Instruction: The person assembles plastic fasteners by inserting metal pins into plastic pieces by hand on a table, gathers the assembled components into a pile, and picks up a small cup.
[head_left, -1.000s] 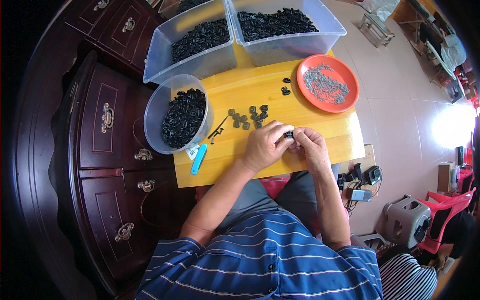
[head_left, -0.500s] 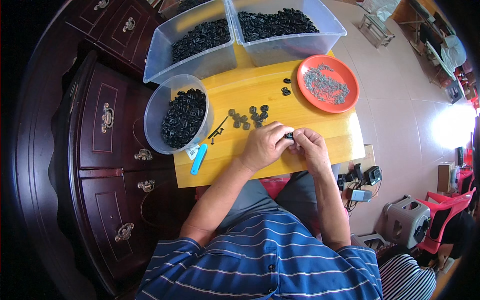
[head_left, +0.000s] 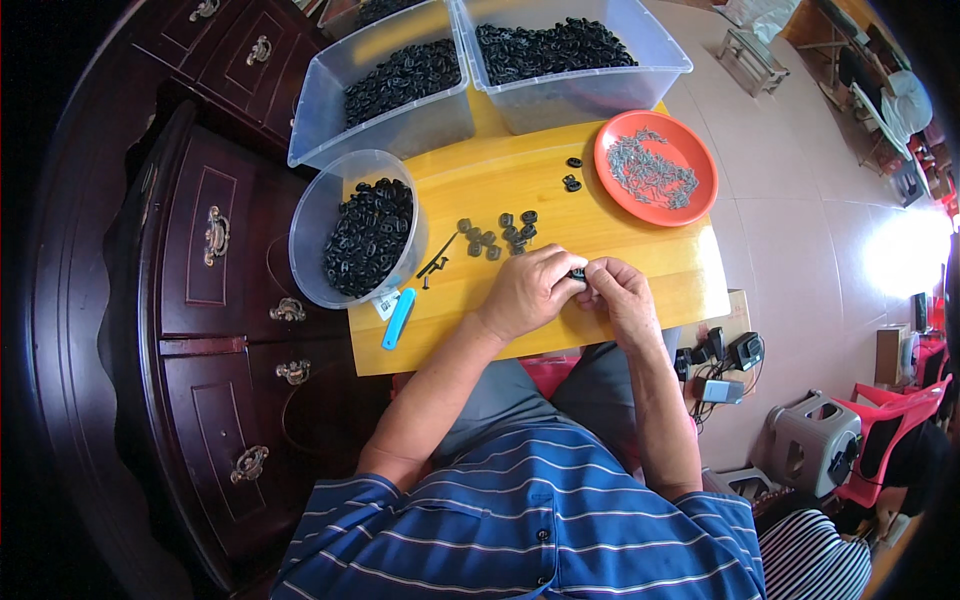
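Observation:
My left hand (head_left: 530,290) pinches a small black oval plastic piece (head_left: 578,273) over the near right part of the yellow table (head_left: 440,330). Against its other side press the thumb and fingertips of my right hand (head_left: 622,293); whether they also hold a smaller part is hidden. Just beyond my left hand lies a loose group of small dark pieces (head_left: 485,240), some brownish and some black. A few black oval pieces (head_left: 572,183) sit beside an orange-red plate (head_left: 707,160), which carries many tiny grey metal parts (head_left: 650,170).
At the left stands a round clear tub (head_left: 305,265) of black oval pieces. Two rectangular clear bins (head_left: 440,125) of similar pieces are at the far edge. A blue-handled tool (head_left: 398,320) and dark screws (head_left: 437,265) lie near the tub. A dark wooden cabinet (head_left: 200,290) borders the left.
Almost nothing differs. Both hands stay together on the black piece, with only a very slight shift of the fingers.

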